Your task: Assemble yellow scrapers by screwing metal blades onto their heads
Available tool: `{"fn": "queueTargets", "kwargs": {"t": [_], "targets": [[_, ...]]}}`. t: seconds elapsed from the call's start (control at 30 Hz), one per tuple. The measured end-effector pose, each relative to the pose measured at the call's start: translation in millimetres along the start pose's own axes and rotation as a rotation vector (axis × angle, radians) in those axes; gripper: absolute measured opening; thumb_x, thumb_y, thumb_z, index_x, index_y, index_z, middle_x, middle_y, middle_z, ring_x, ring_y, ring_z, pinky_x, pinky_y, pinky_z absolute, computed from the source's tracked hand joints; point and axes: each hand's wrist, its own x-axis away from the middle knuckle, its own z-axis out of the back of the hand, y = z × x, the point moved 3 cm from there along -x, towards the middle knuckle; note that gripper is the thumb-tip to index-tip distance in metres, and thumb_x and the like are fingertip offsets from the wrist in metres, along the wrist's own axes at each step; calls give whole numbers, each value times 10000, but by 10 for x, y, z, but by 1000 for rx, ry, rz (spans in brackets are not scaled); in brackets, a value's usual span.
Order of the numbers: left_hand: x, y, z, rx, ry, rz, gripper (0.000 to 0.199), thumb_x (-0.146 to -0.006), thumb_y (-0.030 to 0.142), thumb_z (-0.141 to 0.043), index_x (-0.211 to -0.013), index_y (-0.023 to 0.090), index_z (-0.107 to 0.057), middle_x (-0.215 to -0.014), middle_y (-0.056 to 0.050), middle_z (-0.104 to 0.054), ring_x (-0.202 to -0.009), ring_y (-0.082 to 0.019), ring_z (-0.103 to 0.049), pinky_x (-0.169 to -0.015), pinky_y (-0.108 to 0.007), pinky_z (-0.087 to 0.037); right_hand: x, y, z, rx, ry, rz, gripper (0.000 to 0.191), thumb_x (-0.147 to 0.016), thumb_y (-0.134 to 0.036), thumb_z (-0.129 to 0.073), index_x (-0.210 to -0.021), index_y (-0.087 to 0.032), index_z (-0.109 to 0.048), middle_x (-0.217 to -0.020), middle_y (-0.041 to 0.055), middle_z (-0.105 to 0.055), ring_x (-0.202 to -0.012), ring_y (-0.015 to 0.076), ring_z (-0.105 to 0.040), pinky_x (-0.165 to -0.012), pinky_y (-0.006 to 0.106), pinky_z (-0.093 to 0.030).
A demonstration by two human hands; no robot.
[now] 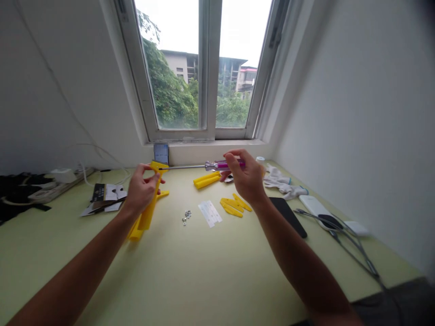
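My left hand (142, 188) is closed around a yellow plastic part (148, 213), a long piece with a wider head at its top. In my right hand (245, 176) is a screwdriver (217, 166) with a clear and purple handle, held level. Its metal shaft points left, and the tip meets the head of the yellow part; whether a screw sits there is too small to tell. Another yellow piece (135, 234) shows below and behind my left hand. Between my arms, small metal nuts (186, 215) lie on the table beside a clear plastic sheet (210, 213).
Flat yellow pieces (233, 207) and yellow tubes (206, 180) lie further back. To the right are white gloves (285, 184), a black phone-like slab (287, 216), a white power bank (316, 209) and grey cables (355, 246). A phone (161, 153) leans below the window; opened packaging (105, 198) lies left.
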Motion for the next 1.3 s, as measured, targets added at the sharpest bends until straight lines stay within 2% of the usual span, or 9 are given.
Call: {"fn": "queueTargets", "kwargs": {"t": [0.1,0.2,0.33,0.4,0.57,0.7,0.87,1.0,1.3], "targets": [[-147,20,218,-76,201,-49,336,-772,247,-666,-1037,205,-464,-908,-3,-643,-553,-115,-638,-398,-219,-523,26,-61,-73,7,-58,-22,301,-952,-464,-451,-1012,-199,-580,-749,-7,-682,-581,131,-675,-529,230,-505],[-269,35,415,-55,304,-90,371,-748,209,-684,-1046,220,-464,-1170,-15,-587,-575,-102,-651,-372,-220,-521,265,-203,-374,322,-261,154,190,-960,-298,-463,-947,-186,-616,-860,31,-704,-747,149,-677,-663,262,-503],[-251,73,367,51,188,-94,335,-746,272,-698,-990,217,-475,-1135,-5,-580,-573,-91,-646,-388,-208,-528,937,-287,-1023,670,-577,417,128,-882,-122,-450,-865,-164,-569,-818,40,-662,-601,155,-593,-520,281,-427],[-168,92,238,66,93,-87,345,-726,283,-714,-974,209,-487,-1073,-4,-600,-573,-87,-636,-401,-207,-534,1307,-284,-1296,658,-681,513,44,-831,-185,-537,-871,-173,-552,-840,41,-643,-650,189,-595,-534,312,-438],[77,123,-45,67,-92,-69,345,-720,366,-717,-958,184,-546,-968,-42,-642,-608,-122,-644,-425,-221,-538,1786,-222,-1547,518,-859,476,313,-799,-500,-601,-861,-194,-582,-867,52,-642,-698,227,-614,-564,346,-470],[172,184,-124,152,-212,-98,291,-744,326,-706,-945,179,-554,-1133,-78,-580,-746,-140,-660,-490,-223,-557,1321,-133,-1387,259,-747,214,224,-888,-415,-529,-996,-227,-586,-976,47,-666,-766,191,-637,-673,324,-486],[246,278,-145,529,-487,-6,349,-760,302,-732,-940,184,-456,-1099,-67,-572,-747,-184,-702,-623,-351,-602,412,201,-866,93,-238,-81,374,-854,-451,-583,-1130,-210,-510,-1117,112,-626,-962,245,-624,-757,373,-511],[323,323,-145,585,-830,22,399,-728,303,-780,-915,170,-454,-1082,-97,-586,-780,-234,-716,-589,-320,-584,172,323,-674,30,-484,9,628,-812,-445,-659,-1352,-280,-386,-1304,111,-561,-1203,280,-533,-942,449,-476],[410,328,-102,422,-1105,114,484,-669,361,-820,-972,176,-492,-1019,-82,-625,-810,-226,-711,-728,-421,-574,309,85,-736,166,-779,182,195,-876,-403,-594,-957,-243,-670,-907,28,-704,-817,192,-643,-733,314,-515]]}}
